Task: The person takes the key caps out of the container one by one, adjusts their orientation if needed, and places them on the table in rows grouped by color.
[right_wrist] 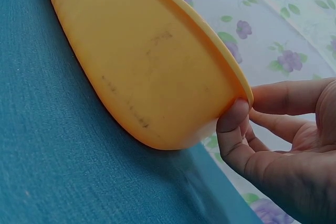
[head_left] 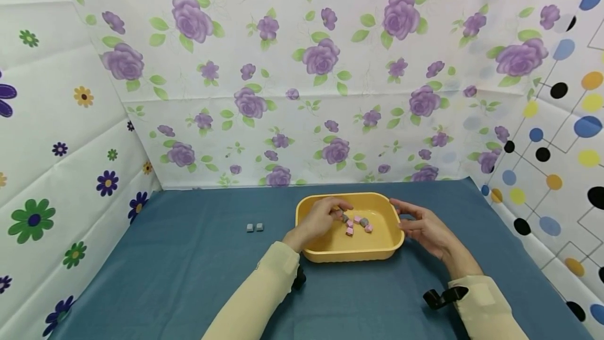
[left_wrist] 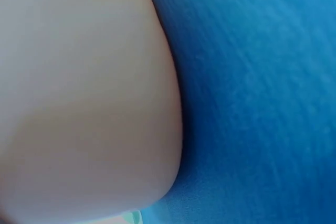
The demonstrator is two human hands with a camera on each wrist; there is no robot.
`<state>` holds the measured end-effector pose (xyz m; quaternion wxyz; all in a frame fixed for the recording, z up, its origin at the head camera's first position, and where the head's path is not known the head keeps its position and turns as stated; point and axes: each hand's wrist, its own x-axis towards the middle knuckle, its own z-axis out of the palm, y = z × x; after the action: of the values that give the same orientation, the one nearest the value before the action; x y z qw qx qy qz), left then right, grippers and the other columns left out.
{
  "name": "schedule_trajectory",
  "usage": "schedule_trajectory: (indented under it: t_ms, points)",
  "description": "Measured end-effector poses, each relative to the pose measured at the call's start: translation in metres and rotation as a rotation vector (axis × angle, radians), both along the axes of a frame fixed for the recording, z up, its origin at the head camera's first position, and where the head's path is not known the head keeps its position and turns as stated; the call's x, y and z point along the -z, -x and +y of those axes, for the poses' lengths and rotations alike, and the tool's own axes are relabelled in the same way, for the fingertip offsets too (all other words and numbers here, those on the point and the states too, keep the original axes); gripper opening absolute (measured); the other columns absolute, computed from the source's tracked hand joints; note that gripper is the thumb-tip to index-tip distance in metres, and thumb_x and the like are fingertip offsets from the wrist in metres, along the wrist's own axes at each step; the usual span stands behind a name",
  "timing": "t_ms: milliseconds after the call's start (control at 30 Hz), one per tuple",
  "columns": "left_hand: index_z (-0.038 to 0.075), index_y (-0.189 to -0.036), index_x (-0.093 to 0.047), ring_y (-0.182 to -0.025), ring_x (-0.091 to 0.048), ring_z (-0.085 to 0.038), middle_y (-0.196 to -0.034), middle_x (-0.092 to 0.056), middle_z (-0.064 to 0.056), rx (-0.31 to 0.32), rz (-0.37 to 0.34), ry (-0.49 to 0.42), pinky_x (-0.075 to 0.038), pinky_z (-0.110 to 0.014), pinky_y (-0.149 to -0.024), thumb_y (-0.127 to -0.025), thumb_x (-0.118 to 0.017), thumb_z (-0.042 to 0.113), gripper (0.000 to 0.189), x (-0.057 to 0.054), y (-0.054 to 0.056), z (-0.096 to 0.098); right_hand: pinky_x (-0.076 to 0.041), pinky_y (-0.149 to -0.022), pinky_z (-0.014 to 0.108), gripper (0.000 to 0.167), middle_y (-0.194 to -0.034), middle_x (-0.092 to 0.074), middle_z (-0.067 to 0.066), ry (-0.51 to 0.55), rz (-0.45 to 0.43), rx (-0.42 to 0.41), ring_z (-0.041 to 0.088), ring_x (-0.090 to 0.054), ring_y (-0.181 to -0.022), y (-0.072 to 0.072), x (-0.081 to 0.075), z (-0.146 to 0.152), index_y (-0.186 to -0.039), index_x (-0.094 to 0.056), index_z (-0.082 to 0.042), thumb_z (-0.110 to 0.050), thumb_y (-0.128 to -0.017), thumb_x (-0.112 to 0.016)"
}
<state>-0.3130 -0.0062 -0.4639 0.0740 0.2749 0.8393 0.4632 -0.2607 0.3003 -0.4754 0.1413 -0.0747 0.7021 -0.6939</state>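
Observation:
A yellow plastic tray (head_left: 353,256) stands on the blue cloth. Inside it lie several small pink cubes (head_left: 349,231) and grey cubes (head_left: 364,222). My left hand (head_left: 321,219) reaches over the tray's left rim, its bent fingertips down at the grey cubes; I cannot tell whether they pinch one. My right hand (head_left: 427,230) holds the tray's right end, and in the right wrist view its thumb (right_wrist: 233,116) presses the outer wall just under the rim while a finger meets the rim's edge. Two grey cubes (head_left: 255,227) sit side by side on the cloth, left of the tray.
Blue cloth (head_left: 189,256) covers the table around the tray. Behind it hangs a white curtain with purple roses (head_left: 321,56); patterned sheets close off the left and right sides. A blurred bare part of the left arm (left_wrist: 89,98) fills much of the left wrist view.

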Motion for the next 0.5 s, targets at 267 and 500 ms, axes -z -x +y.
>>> schedule_trajectory:
  t_ms: [267,500]
  points:
    - [0.005,-0.124,-0.07,-0.105,-0.069,-0.031,-0.123,-0.069,-0.016,0.004,-0.078,-0.103,-0.057,-0.044,-0.095,-0.107,-0.05,-0.006,0.029,-0.0021,-0.0019,-0.0006,-0.053,-0.079,0.034,0.073,-0.13,-0.042,0.015,-0.001,-0.007,0.004,0.019,-0.059,-0.095,0.0008,0.0001,0.0002,-0.165,-0.028,-0.006,-0.003,-0.101,-0.064]
    - [0.006,-0.121,-0.071,-0.107,-0.067,-0.026,-0.12,-0.069,-0.014,-0.006,-0.052,-0.068,-0.054,-0.044,-0.099,-0.104,-0.057,-0.004,0.024,-0.0019,-0.0002,0.0,-0.054,-0.079,0.032,0.074,-0.13,-0.042,0.016,0.001,-0.008,0.006,0.019,-0.06,-0.098,0.0013,0.0009,0.0003,-0.165,-0.028,-0.006,-0.003,-0.101,-0.064]
